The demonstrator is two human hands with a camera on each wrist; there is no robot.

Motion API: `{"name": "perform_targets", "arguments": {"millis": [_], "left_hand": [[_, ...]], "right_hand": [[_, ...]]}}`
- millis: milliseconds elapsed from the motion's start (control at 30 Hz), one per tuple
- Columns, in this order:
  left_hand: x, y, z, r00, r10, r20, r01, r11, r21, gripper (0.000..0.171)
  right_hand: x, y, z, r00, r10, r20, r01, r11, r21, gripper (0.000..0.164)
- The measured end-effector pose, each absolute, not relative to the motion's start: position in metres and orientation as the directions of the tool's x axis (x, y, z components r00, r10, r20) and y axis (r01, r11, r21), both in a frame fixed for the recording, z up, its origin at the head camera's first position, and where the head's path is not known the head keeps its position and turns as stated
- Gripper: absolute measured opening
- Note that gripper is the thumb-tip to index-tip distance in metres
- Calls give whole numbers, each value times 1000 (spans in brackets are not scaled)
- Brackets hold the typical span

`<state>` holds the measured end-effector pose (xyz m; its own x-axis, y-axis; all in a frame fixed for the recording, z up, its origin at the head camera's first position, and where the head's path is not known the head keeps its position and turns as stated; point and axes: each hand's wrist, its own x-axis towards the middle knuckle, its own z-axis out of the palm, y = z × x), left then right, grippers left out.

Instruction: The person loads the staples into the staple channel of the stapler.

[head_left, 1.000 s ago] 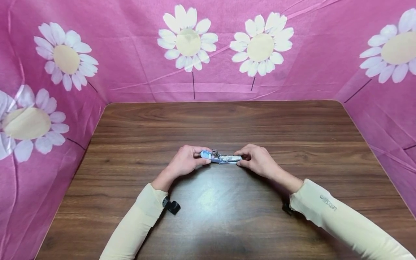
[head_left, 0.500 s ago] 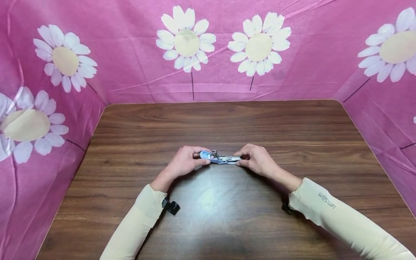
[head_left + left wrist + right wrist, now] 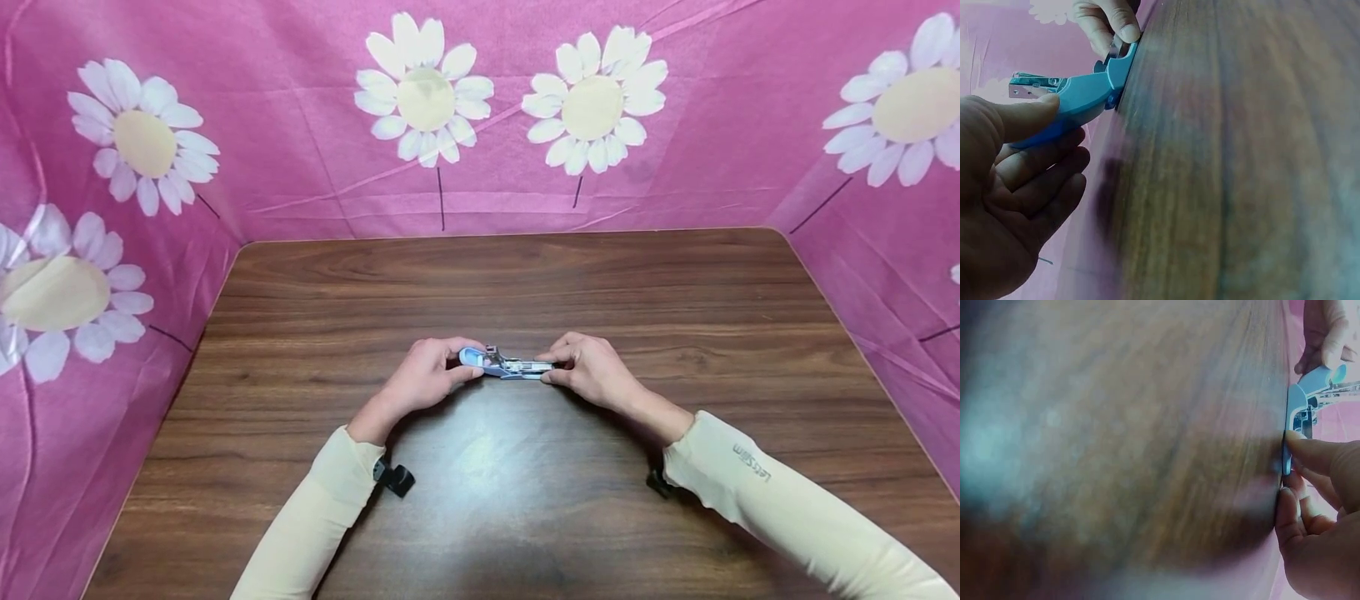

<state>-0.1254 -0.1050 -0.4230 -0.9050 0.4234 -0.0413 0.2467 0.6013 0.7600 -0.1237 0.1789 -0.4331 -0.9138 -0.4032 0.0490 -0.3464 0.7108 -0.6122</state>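
A light-blue stapler (image 3: pixel 517 367) is spread open near the middle of the table, its metal magazine showing on top. My left hand (image 3: pixel 423 372) pinches the flipped-back blue cover between thumb and fingers. At the other end, my right hand (image 3: pixel 592 369) grips the base with thumb and fingertips. In the left wrist view a metal part (image 3: pixel 1025 87) juts up beside the blue cover (image 3: pixel 1082 97), where my thumb presses. Low against the tabletop in the right wrist view runs the stapler's base (image 3: pixel 1287 459), its tip partly hidden by my right fingers.
The brown wood-grain table (image 3: pixel 480 283) extends around both hands. Pink cloth (image 3: pixel 300 125) printed with white daisies stands along its back and sides. Black straps with small devices (image 3: pixel 395 477) sit at the cuffs of the cream sleeves (image 3: pixel 318 508).
Both hands keep their hold on the stapler and it stays spread open. The whole head view has shifted very slightly.
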Motion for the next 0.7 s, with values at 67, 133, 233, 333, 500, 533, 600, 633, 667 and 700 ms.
{"name": "perform_targets", "arguments": {"millis": [67,133,233,333,500,533,600,633,667,700], "left_hand": [[-125,-104,-421,-900,435,-22,280,615,737,24],[-125,-103,-418,-896,443,-16,298,629,718,24],[-125,-102,-413,-889,458,-14,325,651,686,24],[-126,-100,-407,-878,478,-15,358,677,643,23],[-126,-96,-394,-855,517,-30,409,709,574,23],[-126,-95,-392,-852,522,-37,413,714,566,24],[-126,-93,-389,-848,528,-50,416,720,555,24],[-126,-93,-388,-847,529,-57,412,720,559,24],[-125,-92,-387,-848,526,-64,404,720,565,25],[-125,-92,-388,-851,521,-69,393,719,574,25]], "right_hand": [[-123,179,-433,-911,-408,56,-354,709,-610,25],[-122,178,-433,-908,-414,61,-363,706,-608,26],[-122,178,-433,-904,-422,66,-373,704,-604,26],[-122,178,-433,-903,-423,72,-376,701,-605,26],[-123,178,-433,-903,-424,71,-376,698,-609,26],[-123,178,-433,-903,-424,67,-374,698,-610,27],[-123,179,-433,-903,-425,60,-370,698,-613,27],[-123,179,-433,-903,-425,57,-367,698,-614,27],[-123,179,-433,-904,-424,57,-367,699,-614,27],[-124,180,-433,-904,-424,56,-366,700,-614,28]]}}
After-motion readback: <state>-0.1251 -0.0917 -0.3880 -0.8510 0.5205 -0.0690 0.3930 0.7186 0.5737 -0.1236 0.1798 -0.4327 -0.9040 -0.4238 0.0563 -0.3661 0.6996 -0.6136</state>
